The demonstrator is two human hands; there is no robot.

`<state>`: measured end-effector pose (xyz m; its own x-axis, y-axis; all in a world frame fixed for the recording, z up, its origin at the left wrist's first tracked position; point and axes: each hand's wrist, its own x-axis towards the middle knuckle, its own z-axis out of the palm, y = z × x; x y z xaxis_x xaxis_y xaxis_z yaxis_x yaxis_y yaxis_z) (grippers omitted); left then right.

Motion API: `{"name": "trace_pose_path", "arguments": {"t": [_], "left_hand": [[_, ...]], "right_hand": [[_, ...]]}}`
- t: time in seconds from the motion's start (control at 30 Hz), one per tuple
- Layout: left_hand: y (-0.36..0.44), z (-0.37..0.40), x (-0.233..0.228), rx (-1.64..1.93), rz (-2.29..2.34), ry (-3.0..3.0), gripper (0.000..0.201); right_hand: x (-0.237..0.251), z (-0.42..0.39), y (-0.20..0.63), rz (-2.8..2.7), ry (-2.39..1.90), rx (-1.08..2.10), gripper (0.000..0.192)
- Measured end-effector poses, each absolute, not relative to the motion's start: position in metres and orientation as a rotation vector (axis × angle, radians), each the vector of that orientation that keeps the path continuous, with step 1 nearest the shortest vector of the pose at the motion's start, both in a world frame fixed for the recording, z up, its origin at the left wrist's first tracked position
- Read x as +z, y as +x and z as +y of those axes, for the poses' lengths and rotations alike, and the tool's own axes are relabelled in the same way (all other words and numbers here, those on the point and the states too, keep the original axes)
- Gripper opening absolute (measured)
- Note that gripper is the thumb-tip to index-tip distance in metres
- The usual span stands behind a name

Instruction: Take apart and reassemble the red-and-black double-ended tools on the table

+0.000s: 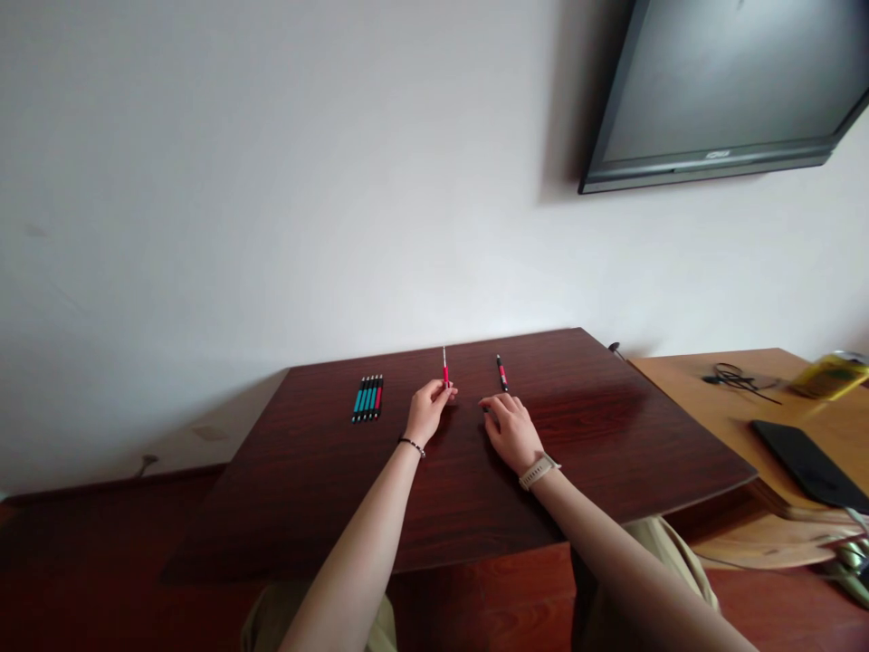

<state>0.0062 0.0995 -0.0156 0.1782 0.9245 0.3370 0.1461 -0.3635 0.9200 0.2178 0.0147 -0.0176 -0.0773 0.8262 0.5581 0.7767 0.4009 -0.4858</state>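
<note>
My left hand (427, 407) is closed in a pinch around a red pen (445, 372), held upright above the middle of the dark table. A thin pale rod sticks up from the pen's top end. To the right, my right hand (509, 424) hovers low over the tabletop with its fingers curled together. Something small and dark shows at those fingertips, too small to name. Just beyond them lies a red and black pen (501, 373). Left of my left hand, several pens (367, 398) lie side by side in a row, mostly blue and black, with a red one at the right end.
The dark wooden table (326, 489) stands against a white wall. At the right, a lighter wooden desk (679, 380) carries a black cable (737, 380), a dark flat device (807, 460) and a yellow container (832, 376). A television (733, 91) hangs above.
</note>
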Motion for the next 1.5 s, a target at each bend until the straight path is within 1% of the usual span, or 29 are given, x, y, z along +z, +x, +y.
{"name": "trace_pose_path", "arguments": {"t": [0.13,0.23,0.4,0.63,0.67,0.73,0.9,1.07,1.27,1.4,1.5], "left_hand": [[0.005,0.093,-0.02,1.243,1.042,1.714,0.026],[0.006,0.091,-0.019,1.24,1.059,1.714,0.024],[0.007,0.091,-0.018,1.251,1.068,1.726,0.023],[0.005,0.095,-0.024,1.274,1.085,1.722,0.02],[0.005,0.096,-0.024,1.278,1.083,1.71,0.02],[0.005,0.096,-0.025,1.289,1.076,1.692,0.019],[0.004,0.097,-0.025,1.298,1.089,1.682,0.018],[0.002,0.099,-0.026,1.306,1.126,1.713,0.018],[0.003,0.095,-0.02,1.312,1.168,1.783,0.019],[0.004,0.093,-0.016,1.317,1.162,1.773,0.019],[0.006,0.092,-0.014,1.321,1.178,1.757,0.018]], "right_hand": [[-0.019,0.015,0.213,-1.894,-1.492,0.029,0.025],[-0.019,0.015,0.213,-1.946,-1.534,0.064,0.021],[-0.018,0.02,0.211,-1.962,-1.535,0.106,0.02],[0.0,0.046,0.2,-2.063,-1.686,0.159,0.015],[0.003,0.052,0.198,-2.061,-1.714,0.163,0.016],[0.008,0.063,0.193,-2.065,-1.759,0.188,0.022],[0.011,0.089,0.182,-2.052,-1.87,0.376,0.028],[0.008,0.103,0.171,-2.085,-1.785,0.439,0.027],[-0.006,0.097,0.168,-2.097,-1.464,0.406,0.03],[-0.015,0.09,0.18,-2.053,-1.452,0.346,0.029],[-0.016,0.088,0.189,-2.055,-1.473,0.369,0.027]]}}
